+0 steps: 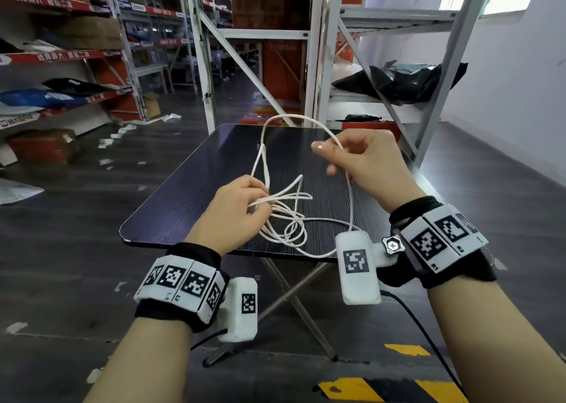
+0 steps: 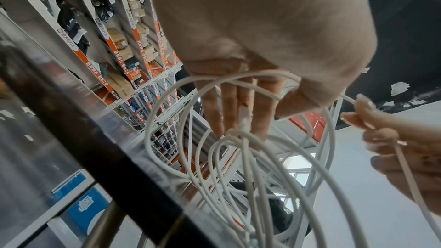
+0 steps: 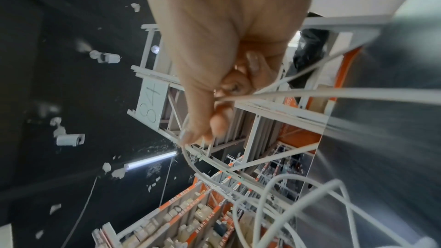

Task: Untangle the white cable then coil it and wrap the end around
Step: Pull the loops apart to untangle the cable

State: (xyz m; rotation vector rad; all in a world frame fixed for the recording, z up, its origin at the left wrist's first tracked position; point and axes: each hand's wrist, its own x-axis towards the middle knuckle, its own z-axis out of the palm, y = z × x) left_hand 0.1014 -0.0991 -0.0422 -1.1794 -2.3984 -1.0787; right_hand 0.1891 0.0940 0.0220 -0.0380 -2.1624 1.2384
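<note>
A thin white cable (image 1: 291,215) hangs in several loose loops above a small dark table (image 1: 196,188). My left hand (image 1: 242,203) grips a bundle of those loops; in the left wrist view the cable (image 2: 241,157) fans out below my left fingers (image 2: 238,105). My right hand (image 1: 352,157) is raised higher and to the right, pinching one strand between thumb and fingers. From that pinch a big loop (image 1: 294,119) arches up and back down to the left hand. The right wrist view shows the cable (image 3: 310,92) passing through the pinch of my right hand (image 3: 214,101).
The table stands on a folding metal frame (image 1: 294,298) over a dark floor. White shelving (image 1: 321,50) rises just behind it, with black bags (image 1: 398,80) on a shelf at right. Red-trimmed stock racks (image 1: 61,50) line the left. Paper scraps litter the floor.
</note>
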